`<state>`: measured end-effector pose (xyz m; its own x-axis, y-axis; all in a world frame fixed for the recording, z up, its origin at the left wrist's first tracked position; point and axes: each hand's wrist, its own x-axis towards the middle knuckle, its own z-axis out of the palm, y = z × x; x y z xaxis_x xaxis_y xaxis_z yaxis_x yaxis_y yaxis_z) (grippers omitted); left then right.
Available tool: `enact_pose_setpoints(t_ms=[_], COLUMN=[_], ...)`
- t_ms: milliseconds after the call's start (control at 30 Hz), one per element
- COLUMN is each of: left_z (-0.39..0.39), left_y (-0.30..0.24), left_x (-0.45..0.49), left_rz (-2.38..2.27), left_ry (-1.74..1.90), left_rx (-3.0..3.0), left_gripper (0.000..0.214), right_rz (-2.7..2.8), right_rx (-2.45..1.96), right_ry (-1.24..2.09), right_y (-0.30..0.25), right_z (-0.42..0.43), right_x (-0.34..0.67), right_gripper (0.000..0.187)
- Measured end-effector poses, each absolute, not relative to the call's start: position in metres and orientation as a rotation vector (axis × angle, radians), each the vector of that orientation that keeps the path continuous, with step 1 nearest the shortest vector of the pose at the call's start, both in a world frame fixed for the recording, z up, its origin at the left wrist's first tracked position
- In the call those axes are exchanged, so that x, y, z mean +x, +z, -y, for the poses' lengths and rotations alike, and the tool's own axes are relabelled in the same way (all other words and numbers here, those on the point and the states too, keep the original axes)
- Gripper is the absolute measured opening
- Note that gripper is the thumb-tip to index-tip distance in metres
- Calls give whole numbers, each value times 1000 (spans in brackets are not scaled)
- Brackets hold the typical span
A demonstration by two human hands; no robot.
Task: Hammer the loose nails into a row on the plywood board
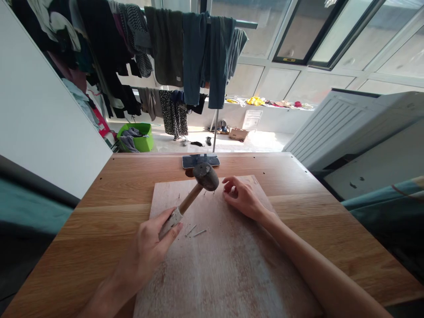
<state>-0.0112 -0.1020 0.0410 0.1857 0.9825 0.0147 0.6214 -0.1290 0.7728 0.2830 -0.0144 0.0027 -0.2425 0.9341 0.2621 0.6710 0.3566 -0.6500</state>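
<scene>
My left hand (150, 236) is wrapped around the pale grip of a hammer (206, 176) with a wooden handle. Its thick dark head is raised over the far part of a worn wooden board (212, 265). My right hand (243, 196) is at the board's far right, thumb and fingers drawn together in a pinch; anything between the tips is too small to make out. A few thin nails stand upright in a row left of it, one nail (213, 192) close to the fingertips. Loose nails (199, 233) lie on the board right of my left hand.
The board lies on a wood-grain table (298, 212). A phone (200, 160) rests near the table's far edge, behind the hammer head. Beyond are a green laundry basket (142, 137), hanging clothes (165, 48) and a cardboard box (238, 134) on the floor. A white panel (49, 97) rises at left.
</scene>
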Motion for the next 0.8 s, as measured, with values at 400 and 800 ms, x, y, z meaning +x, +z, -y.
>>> enact_pose_setpoints(t_ms=[400, 800], left_z=[94, 88], left_y=[52, 37], left_x=[8, 18], left_rz=[-1452, -1474], left_ry=[645, 627], left_rx=[1859, 2111], left_gripper=[36, 34], right_rz=[1956, 1894], right_rx=[-1344, -1429], right_ry=[578, 561], right_y=[-3, -4], right_z=[15, 15], right_x=[286, 284], right_gripper=[36, 55])
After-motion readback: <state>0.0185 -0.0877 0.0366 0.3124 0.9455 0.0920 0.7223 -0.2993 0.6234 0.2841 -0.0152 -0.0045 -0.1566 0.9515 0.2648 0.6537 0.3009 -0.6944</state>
